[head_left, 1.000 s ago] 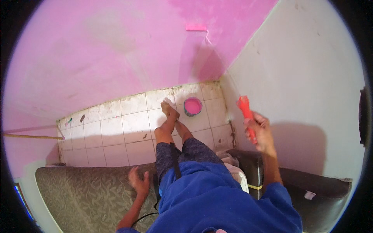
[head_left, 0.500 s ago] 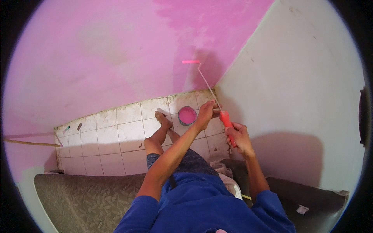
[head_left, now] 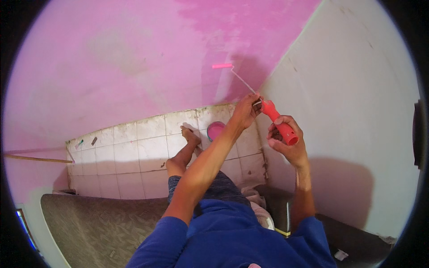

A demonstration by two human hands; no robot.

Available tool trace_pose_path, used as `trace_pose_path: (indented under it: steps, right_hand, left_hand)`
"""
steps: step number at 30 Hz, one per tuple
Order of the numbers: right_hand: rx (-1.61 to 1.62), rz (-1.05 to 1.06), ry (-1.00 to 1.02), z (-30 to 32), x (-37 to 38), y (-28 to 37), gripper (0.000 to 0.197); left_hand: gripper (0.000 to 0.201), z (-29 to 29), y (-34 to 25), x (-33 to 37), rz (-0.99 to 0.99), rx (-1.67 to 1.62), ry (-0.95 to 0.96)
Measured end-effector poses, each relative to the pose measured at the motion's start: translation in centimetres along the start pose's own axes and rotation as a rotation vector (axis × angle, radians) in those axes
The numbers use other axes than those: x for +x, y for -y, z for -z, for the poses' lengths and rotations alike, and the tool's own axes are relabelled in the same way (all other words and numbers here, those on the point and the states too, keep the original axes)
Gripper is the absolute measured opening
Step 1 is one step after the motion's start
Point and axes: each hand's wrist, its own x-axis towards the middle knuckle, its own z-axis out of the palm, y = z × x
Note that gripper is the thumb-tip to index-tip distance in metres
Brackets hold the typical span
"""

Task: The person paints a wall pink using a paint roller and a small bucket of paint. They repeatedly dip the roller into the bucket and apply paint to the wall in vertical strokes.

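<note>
Through the head view I see the left hand [head_left: 246,111] with its fingers curled round the thin metal rod of a paint roller [head_left: 268,108], just above where the rod enters the grip. The right hand [head_left: 295,143] has its fingers bent loosely about the lower part of the same handle; how firmly either hand grips, I cannot tell. The roller therefore passes through both sets of fingers, slanting from the right hand up and leftward past the left.

The handle is glossy red-orange, with an open, hollow butt end and a flared neck. Its pale rod bends near the top into a slim, bright pink sleeve [head_left: 222,66], in front of the pink wall [head_left: 134,58]; I cannot tell whether they touch.

I count one roller and one bucket [head_left: 216,130] of pink paint, the bucket partly covered by the left forearm. Further out, two small objects, one greenish [head_left: 79,144] and one brown [head_left: 94,141], lie on the tiled floor [head_left: 152,152], and one wooden stick [head_left: 40,159] stands out at far left.
</note>
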Motion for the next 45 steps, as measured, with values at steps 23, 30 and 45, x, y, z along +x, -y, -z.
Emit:
trace_pose_path:
  steps: [23,30,45]
  right_hand:
    - [-0.009,0.174,-0.282,0.0,2.3,6.2,0.021]
    - [-0.074,0.391,-0.395,-0.1,0.9,12.0,0.022]
    - [-0.108,0.469,-0.482,-1.2,1.3,12.2,0.026]
  left_hand:
    - [0.013,-6.8,-4.8,-1.1,-0.108,0.068,0.105]
    - [0.013,-13.3,-7.6,-4.7,-0.168,0.117,0.199]
    - [0.013,-13.6,-8.7,-5.7,-0.229,0.165,0.175]
